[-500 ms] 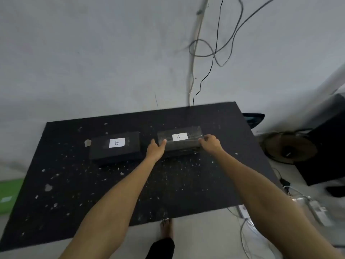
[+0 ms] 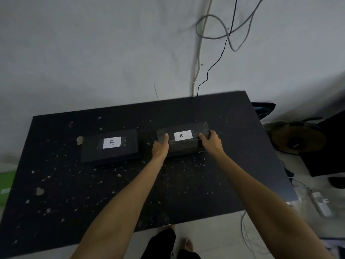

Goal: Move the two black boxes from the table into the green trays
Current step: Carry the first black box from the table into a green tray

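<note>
Two black boxes lie side by side on the dark speckled table (image 2: 130,193). The box labelled A (image 2: 183,146) is on the right, wrapped in clear film. My left hand (image 2: 160,147) grips its left end with the thumb on top, and my right hand (image 2: 211,143) grips its right end. The box labelled B (image 2: 110,146) rests untouched to the left. Part of a green tray (image 2: 5,186) shows at the far left edge, below the table's level.
Cables hang down the white wall behind the table. On the floor to the right stand a round fan-like object (image 2: 296,139), a black cabinet (image 2: 328,146) and a white power strip (image 2: 321,202). My feet show under the table's near edge.
Both hands have closed further around the ends of box A, thumbs now lying on its top. The box still sits on the table.
</note>
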Demonstrator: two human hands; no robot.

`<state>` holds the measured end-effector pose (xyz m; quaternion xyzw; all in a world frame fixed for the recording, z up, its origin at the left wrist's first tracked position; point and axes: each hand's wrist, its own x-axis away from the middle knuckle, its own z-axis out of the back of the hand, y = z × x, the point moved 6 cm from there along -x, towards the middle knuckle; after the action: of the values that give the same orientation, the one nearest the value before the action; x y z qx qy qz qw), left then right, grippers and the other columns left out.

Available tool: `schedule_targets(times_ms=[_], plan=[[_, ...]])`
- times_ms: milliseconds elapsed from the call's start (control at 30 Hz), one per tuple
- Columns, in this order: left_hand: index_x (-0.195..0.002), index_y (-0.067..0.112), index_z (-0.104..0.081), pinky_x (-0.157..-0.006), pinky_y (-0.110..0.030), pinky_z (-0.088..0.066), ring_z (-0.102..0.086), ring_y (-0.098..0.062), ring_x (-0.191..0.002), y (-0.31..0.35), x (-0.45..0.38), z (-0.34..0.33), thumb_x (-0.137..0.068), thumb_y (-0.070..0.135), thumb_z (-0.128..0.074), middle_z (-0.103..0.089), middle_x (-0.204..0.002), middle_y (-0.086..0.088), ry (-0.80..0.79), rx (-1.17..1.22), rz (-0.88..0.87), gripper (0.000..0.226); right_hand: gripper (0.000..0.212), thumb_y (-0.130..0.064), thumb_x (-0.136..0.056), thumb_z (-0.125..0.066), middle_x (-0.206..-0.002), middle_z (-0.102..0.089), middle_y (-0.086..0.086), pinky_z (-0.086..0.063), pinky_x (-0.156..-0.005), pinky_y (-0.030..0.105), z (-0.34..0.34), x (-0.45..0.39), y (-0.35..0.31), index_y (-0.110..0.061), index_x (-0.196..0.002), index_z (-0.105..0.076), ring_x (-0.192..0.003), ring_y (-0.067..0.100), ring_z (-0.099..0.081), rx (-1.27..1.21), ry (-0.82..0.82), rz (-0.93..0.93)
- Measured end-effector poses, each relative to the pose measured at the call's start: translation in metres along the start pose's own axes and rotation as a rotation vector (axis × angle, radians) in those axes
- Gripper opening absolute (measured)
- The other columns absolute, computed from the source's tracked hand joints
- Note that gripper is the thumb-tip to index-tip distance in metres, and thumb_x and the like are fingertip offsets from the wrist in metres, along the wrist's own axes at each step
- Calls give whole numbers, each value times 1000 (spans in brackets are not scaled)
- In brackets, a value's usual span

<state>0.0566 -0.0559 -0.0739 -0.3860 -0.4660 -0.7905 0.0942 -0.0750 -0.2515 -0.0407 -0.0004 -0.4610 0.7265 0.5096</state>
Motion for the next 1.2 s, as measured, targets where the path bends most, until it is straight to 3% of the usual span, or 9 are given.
schedule_targets(times_ms=[133, 267, 500, 633, 733, 867, 1200], plan=[[-139, 16, -48, -101, -40, -43, -54, -26, -122, 23, 35, 16, -83, 66, -57, -56, -136, -6, 68, 18, -160, 76, 73, -53, -89, -58, -135, -56, 11, -47, -103, 46, 20, 31, -15, -13, -146, -37, -125, 29, -54, -65, 111, 124], [-135, 18, -50, -94, -32, -41, -54, -21, -120, 40, 80, 39, -82, 60, -64, -57, -132, -2, 104, 34, -298, 69, 79, -55, -87, -60, -140, -48, 11, -44, -106, 43, 34, 71, -38, -15, -150, -32, -129, 26, -47, -96, 177, 234], [-134, 19, -49, -92, -29, -39, -53, -15, -113, 31, 146, 96, -81, 59, -66, -54, -118, 6, 279, 121, -400, 68, 76, -49, -90, -60, -141, -46, 10, -41, -101, 35, 29, 138, -83, -15, -151, -30, -130, 25, -44, -125, 156, 408], [-131, 22, -51, -96, -36, -46, -54, -13, -111, 5, 178, 147, -78, 65, -64, -55, -117, 7, 423, 144, -416, 71, 74, -52, -88, -62, -137, -48, 7, -42, -99, 32, 9, 176, -106, -18, -148, -34, -125, 21, -46, -110, 92, 518], [-130, 23, -51, -90, -28, -44, -53, -8, -105, -14, 204, 194, -80, 61, -65, -54, -112, 11, 525, 191, -458, 64, 74, -54, -86, -63, -133, -50, 4, -42, -97, 31, -17, 207, -128, -20, -146, -35, -122, 20, -49, -108, 19, 610], [-127, 24, -54, -91, -28, -43, -56, -8, -104, -45, 231, 259, -78, 63, -66, -58, -114, 9, 643, 219, -476, 64, 76, -55, -84, -65, -134, -50, 4, -49, -101, 42, -67, 244, -154, -20, -144, -36, -122, 21, -52, -101, -100, 691], [-110, 26, -61, -88, -27, -46, -61, -11, -99, -165, 261, 437, -77, 61, -69, -65, -107, 10, 865, 343, -359, 49, 75, -54, -83, -66, -135, -54, 6, -51, -100, 46, -258, 352, -215, -18, -142, -37, -122, 23, -56, 25, -365, 786]])
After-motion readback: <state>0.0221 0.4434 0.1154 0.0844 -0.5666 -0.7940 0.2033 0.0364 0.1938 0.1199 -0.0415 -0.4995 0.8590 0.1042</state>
